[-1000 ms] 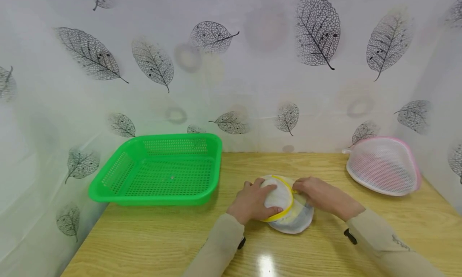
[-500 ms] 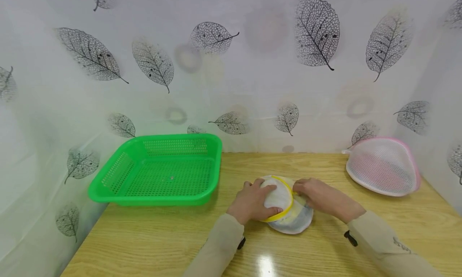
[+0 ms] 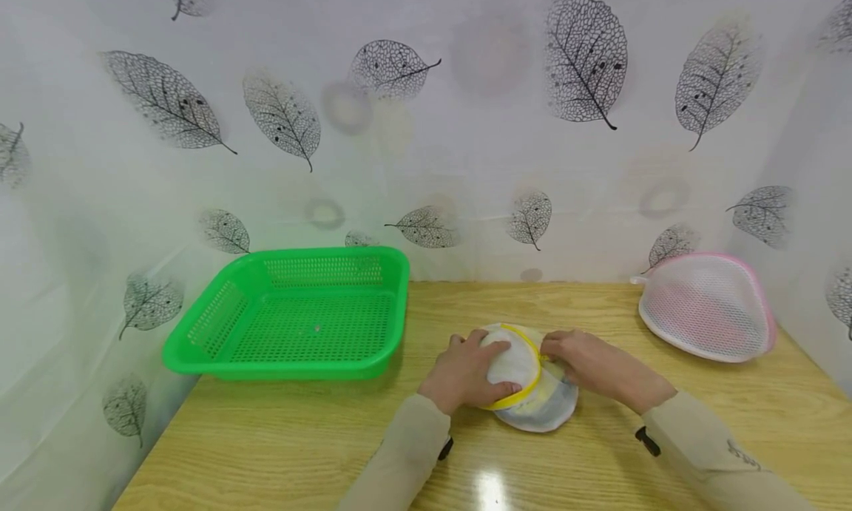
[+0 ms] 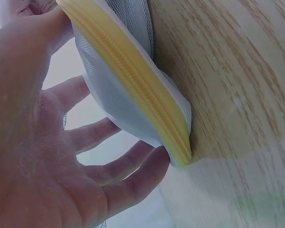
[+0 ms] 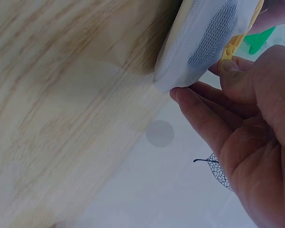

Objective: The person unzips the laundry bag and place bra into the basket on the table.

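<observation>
A white mesh laundry bag (image 3: 511, 366) with a yellow zipper (image 4: 133, 78) lies on the wooden table near its middle. My left hand (image 3: 462, 374) grips the bag from the left, thumb on the near side and fingers spread over the top and far side. On the right, my right hand (image 3: 586, 359) pinches the yellow zipper pull (image 5: 227, 53) between thumb and index finger, as the right wrist view shows. Its other fingers touch the bag's lower edge. A greyish mesh part of the bag (image 3: 542, 407) spreads out flat below the zipper.
A green plastic basket (image 3: 286, 369) with perforated sides stands at the back left. At the back right leans a pink-rimmed white mesh bag (image 3: 708, 308) against the leaf-print curtain (image 3: 492, 156). The wooden table (image 3: 299, 444) extends in front of both.
</observation>
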Tool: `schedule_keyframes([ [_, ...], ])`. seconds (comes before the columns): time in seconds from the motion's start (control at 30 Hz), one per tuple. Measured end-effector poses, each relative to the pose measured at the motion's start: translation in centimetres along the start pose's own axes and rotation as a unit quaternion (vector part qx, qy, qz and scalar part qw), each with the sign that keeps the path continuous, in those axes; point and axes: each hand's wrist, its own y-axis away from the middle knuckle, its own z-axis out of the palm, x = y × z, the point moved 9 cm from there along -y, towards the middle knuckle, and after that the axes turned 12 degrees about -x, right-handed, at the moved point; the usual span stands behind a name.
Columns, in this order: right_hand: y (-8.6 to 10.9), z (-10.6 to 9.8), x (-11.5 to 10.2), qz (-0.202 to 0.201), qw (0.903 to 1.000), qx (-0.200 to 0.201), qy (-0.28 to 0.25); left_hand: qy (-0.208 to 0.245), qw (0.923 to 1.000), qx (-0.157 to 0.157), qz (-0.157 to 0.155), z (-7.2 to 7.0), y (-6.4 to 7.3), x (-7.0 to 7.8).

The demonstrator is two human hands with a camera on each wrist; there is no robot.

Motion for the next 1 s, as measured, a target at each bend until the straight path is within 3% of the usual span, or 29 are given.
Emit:
schedule_keyframes([
  [1.0,0.42,-0.07,-0.41,-0.008,0.9997,0.021,0.003,0.0,1.0,-0.003,-0.003,0.19,-0.14,-0.12],
])
